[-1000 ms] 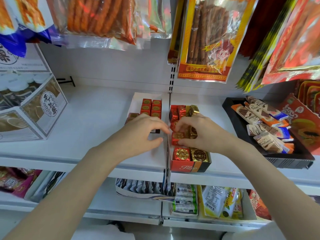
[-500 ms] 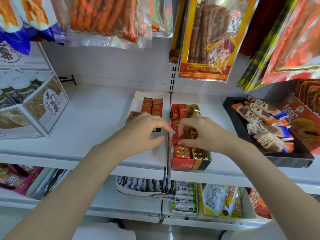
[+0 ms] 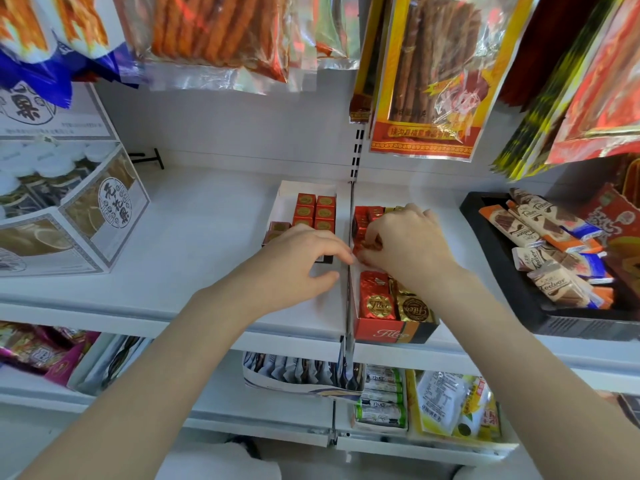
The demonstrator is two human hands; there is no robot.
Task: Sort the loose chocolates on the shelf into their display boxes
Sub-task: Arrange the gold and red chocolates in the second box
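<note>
Mid-frame, just right of the shelf divider, my right hand (image 3: 407, 244) is down in the red box (image 3: 384, 332), fingers curled round a red-foil choc (image 3: 363, 245) and pinching it among the others. Left hand (image 3: 298, 263) lies w/ fingers loosely bent at the divider, tips right next to the same choc; can't tell if it actually grips anything, looks more like steadying.

Red box sits at the shelf's (image 3: 173, 244) front edge, centre-right of frame. At its near end one red choc (image 3: 375, 301) and one gold choc (image 3: 414, 308) stand side by side, more red ones packed at the far end. White box (image 3: 306, 194) w/ small red cubes (image 3: 315, 211) is just left of the divider, upper centre.

Step, as I read it: seating a red choc into its row in the red box. Middle of the box is under my hand, so can't say how full it is.

Next prob. calls for pressing it flat, label up, in line w/ its neighbours, then letting go w/o dragging the others out of place. Foil's slippery, so light touch.
</note>
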